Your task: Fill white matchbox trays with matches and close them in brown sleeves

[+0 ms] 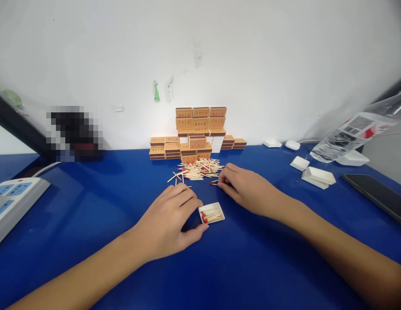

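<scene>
My left hand (174, 217) grips the left end of a small white matchbox tray (221, 208) between thumb and fingers. Several matches (213, 215) lie in the tray, red heads toward my left hand. To the upper right, my right hand (240, 185) pinches matches (214, 183) whose red heads stick out to the left of the fingertips; their exact number is hard to tell. Just beyond both hands is a loose pile of red-headed matches (200, 169) on the blue table (216, 275). A few matches lie apart at its left side.
Stacked matchboxes (200, 123) stand behind the pile against the white wall. On the right are empty white trays (318, 176), a clear plastic bottle (342, 133), a white case (292, 145) and a dark phone (377, 193). A power strip (19, 202) sits at the left edge.
</scene>
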A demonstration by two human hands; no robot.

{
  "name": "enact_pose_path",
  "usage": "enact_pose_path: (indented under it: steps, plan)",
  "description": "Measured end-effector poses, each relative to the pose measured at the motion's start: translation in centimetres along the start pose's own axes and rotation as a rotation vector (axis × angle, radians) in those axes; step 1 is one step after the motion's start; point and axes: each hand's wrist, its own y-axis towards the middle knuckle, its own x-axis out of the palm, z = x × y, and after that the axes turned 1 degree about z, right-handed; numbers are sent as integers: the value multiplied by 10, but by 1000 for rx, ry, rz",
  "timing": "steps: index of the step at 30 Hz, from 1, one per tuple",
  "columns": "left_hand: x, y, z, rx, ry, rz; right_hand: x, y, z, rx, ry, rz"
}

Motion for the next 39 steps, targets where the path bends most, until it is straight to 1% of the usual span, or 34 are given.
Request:
enact_pose_path:
  steps: [5, 11, 14, 17, 19, 22, 26, 32, 35, 37, 39]
  plan:
    - [0, -1, -1, 4, 6, -7, -1, 1, 7, 2, 64, 33]
    - [-1, 0, -1, 16, 13, -3, -2, 5, 16, -58, 122, -27]
    - [-1, 1, -1, -7, 24, 9, -11, 2, 8, -62, 181, -16]
    - [-1, 1, -3, -38, 32, 18, -18, -6, -12, -84, 250, -40]
    - [-1, 1, -4, -45, 31, 18, -17, -11, -26, -131, 203, -79]
    - [-1, 1, -4, -42, 30, 26, -10, -15, -39, -165, 84, -87]
    - [-1, 1, -2, -49, 28, 24, -4, -13, -38, -198, 137, -70]
    - [0, 1, -3, -51, 23, 23, -7, -13, -31, -187, 226, -70]
    - [0, 1, -3, -53, 32, 11, -11, -8, -29, -165, 295, 17]
    - [1, 0, -2, -50, 19, 10, -12, 2, -28, -130, 304, 105]
    - [1, -1, -2, -38, 12, 18, -10, 17, -29, -117, 259, 151]
